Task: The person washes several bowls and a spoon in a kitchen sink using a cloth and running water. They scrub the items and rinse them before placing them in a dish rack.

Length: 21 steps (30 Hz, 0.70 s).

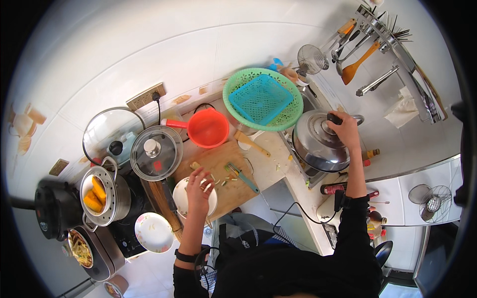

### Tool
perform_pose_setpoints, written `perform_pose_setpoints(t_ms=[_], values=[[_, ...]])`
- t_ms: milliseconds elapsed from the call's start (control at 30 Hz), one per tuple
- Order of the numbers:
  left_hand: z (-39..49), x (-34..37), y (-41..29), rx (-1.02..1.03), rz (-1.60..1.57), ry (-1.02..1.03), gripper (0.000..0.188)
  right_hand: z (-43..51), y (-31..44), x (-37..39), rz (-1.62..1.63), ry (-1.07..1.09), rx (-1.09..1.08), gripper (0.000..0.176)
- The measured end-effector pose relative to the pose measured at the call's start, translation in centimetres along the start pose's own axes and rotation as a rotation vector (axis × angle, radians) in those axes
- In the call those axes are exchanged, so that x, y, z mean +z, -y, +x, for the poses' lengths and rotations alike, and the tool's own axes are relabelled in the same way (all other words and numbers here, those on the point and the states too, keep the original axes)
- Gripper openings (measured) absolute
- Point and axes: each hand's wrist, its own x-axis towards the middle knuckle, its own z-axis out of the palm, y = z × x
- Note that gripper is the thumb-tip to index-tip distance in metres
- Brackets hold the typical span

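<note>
My right hand (344, 129) grips the black knob (334, 119) of a domed metal lid (315, 128). That lid sits over a dark-rimmed pan (337, 169), whose contents are mostly hidden. My left hand (199, 192) hovers over a white bowl (180, 199) with its fingers apart. It covers much of the bowl, and thin stick ends (209, 223) show below the rim. Behind the bowl lies a wooden cutting board (223, 160), bearing a teal-handled peeler or knife (244, 178), a piece of ginger (194, 165) and cut scraps.
A red ladle (207, 128) and a green colander (238, 80) holding a blue basket (261, 98) stand by the wall. Glass lids (138, 160), a steamer pot (119, 197) with yellow pieces and a floral plate (153, 236) are at left. Utensils, including a wooden turner (359, 65), hang at right.
</note>
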Motion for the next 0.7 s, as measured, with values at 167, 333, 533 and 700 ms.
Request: perform_pose_setpoints(t_ms=[167,333,533,700], values=[[1.0,2.8,1.7,-0.112,0.061,0.135,0.031,-1.2,1.3,-2.8,0.068,-0.02,0.165,0.037],[1.7,3.8,3.2,-0.189,0.092,0.204,0.029,2.4,3.2,-4.2,0.161,-0.174,0.0,0.033],[1.7,4.5,5.0,-0.254,0.103,0.231,0.03,11.1,5.1,5.5,0.16,-0.086,-0.171,0.039],[1.3,4.0,5.3,-0.265,0.125,0.221,0.03,15.0,6.8,15.2,0.098,-0.014,-0.211,0.046]])
